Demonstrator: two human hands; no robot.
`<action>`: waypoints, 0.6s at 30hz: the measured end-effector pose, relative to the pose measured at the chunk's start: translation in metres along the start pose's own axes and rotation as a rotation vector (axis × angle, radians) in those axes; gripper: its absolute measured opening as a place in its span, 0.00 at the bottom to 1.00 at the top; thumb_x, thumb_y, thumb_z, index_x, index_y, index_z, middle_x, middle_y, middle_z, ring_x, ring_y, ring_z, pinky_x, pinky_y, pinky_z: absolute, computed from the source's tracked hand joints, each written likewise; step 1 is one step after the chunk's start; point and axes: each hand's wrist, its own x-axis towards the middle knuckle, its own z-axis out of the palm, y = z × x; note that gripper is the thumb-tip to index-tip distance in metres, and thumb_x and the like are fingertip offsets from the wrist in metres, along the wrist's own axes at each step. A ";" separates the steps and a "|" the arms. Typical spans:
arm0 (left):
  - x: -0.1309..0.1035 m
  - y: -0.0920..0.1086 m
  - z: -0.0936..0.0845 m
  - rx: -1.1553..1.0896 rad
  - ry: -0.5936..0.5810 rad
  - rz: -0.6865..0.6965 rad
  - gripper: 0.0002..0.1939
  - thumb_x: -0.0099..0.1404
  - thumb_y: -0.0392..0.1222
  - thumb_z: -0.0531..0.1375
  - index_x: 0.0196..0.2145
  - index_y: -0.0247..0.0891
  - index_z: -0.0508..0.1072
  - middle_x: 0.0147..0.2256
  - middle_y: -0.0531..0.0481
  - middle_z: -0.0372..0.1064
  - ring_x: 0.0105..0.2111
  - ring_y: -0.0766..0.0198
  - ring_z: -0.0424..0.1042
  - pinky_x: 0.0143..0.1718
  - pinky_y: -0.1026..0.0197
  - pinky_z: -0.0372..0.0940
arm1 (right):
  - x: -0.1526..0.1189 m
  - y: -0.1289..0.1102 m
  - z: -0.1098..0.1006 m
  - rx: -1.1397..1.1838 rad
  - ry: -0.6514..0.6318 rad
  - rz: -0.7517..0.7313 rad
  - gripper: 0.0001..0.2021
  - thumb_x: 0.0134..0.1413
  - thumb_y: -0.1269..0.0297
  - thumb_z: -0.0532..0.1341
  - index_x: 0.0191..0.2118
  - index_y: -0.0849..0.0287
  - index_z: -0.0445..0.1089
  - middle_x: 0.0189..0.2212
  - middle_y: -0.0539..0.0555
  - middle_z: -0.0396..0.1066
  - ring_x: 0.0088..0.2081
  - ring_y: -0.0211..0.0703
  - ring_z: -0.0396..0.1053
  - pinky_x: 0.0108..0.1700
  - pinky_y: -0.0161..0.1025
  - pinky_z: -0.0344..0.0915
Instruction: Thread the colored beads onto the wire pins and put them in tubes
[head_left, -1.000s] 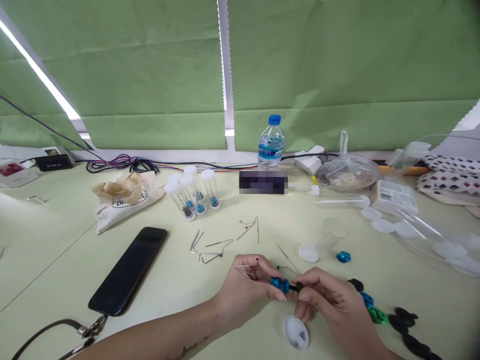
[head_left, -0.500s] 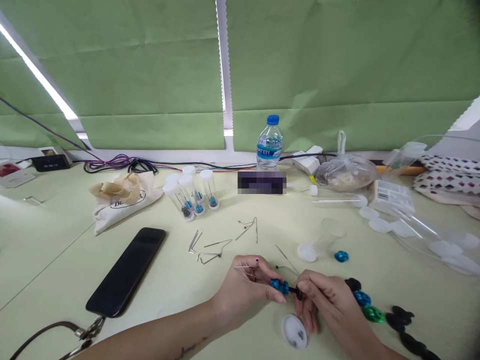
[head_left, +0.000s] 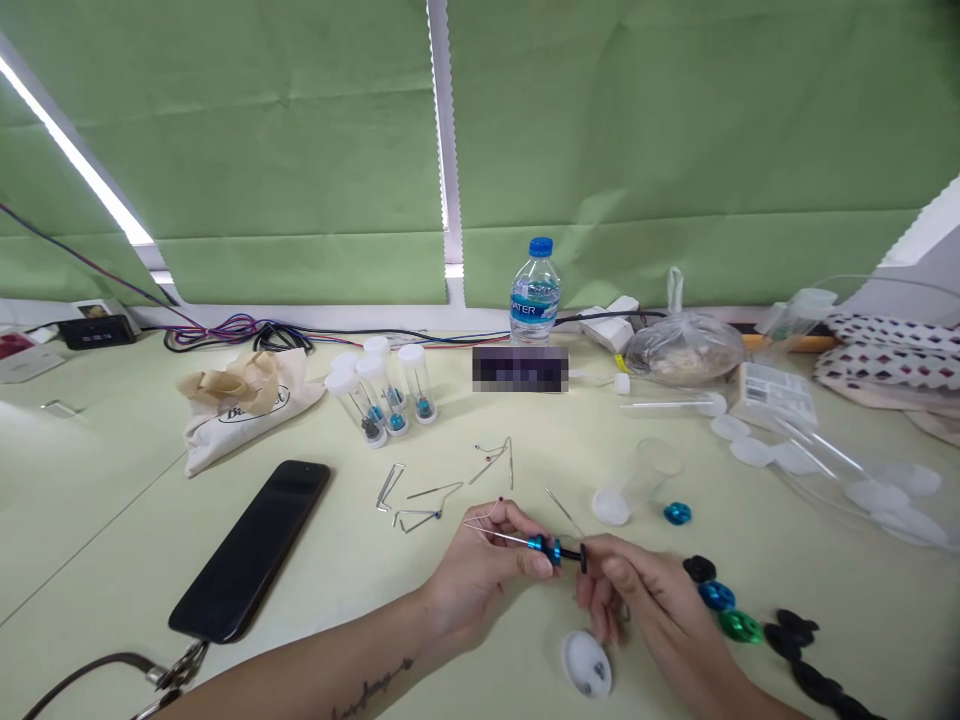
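While clamping the blue-and-black piece (head_left: 545, 550) between thumb and fingers of the left hand (head_left: 487, 560), holding it over the near middle of the tabletop (head_left: 360, 560), just beyond a white cap (head_left: 575, 652) containing small metal bits (head_left: 598, 672). Running its long axis mostly left to right, slanting a little so as to bring the right end nearer. Pointing a slim metal rod (head_left: 501, 536) left and slightly far, and turning a black disc (head_left: 583, 559) to the right, showing it nearly edge-on. Curling the fingers of the right hand (head_left: 649, 595) just beside that disc, being unable to tell whether touching or gripping it. Working over a pale yellow-green surface, having a dark phone (head_left: 251, 550) at left, bent metal keys (head_left: 388, 488) farther off, and upright white-capped tubes (head_left: 418, 382) beyond. Having lobed black, blue and green pieces (head_left: 718, 597) at near right, and a lone blue knob (head_left: 677, 513) slightly farther. Facing green blinds (head_left: 300, 150) at the far side, past a water bottle (head_left: 535, 295) and coiled cables (head_left: 225, 332). Compared with half a second earlier, drawing the right thumb back off the disc, baring its edge, and showing the rod more fully in line with the piece; leaving phone, keys and tubes in place.
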 end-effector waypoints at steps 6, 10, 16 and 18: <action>-0.001 0.002 0.001 0.017 0.021 -0.007 0.14 0.41 0.26 0.71 0.25 0.32 0.73 0.24 0.49 0.76 0.24 0.65 0.73 0.30 0.64 0.64 | 0.000 0.005 -0.002 -0.113 0.105 -0.326 0.16 0.59 0.67 0.60 0.51 0.45 0.66 0.43 0.54 0.66 0.36 0.41 0.72 0.37 0.37 0.73; -0.001 0.002 0.001 0.019 0.003 0.001 0.14 0.40 0.26 0.71 0.24 0.32 0.73 0.25 0.48 0.76 0.24 0.66 0.73 0.31 0.64 0.64 | 0.000 0.004 -0.004 -0.247 0.076 -0.459 0.18 0.58 0.76 0.58 0.49 0.44 0.69 0.43 0.54 0.64 0.41 0.43 0.70 0.39 0.36 0.73; -0.001 0.002 0.004 0.009 0.011 -0.029 0.14 0.39 0.25 0.72 0.23 0.32 0.73 0.23 0.49 0.76 0.23 0.65 0.73 0.32 0.61 0.66 | 0.001 0.000 -0.005 -0.311 0.031 -0.576 0.19 0.56 0.80 0.59 0.48 0.50 0.70 0.38 0.54 0.69 0.38 0.42 0.71 0.35 0.33 0.72; -0.001 0.002 0.004 0.023 0.010 -0.020 0.14 0.38 0.26 0.72 0.23 0.32 0.73 0.23 0.49 0.76 0.23 0.65 0.72 0.31 0.62 0.65 | 0.001 0.001 -0.006 -0.304 0.022 -0.591 0.20 0.56 0.81 0.59 0.49 0.51 0.70 0.38 0.55 0.69 0.38 0.42 0.71 0.34 0.34 0.73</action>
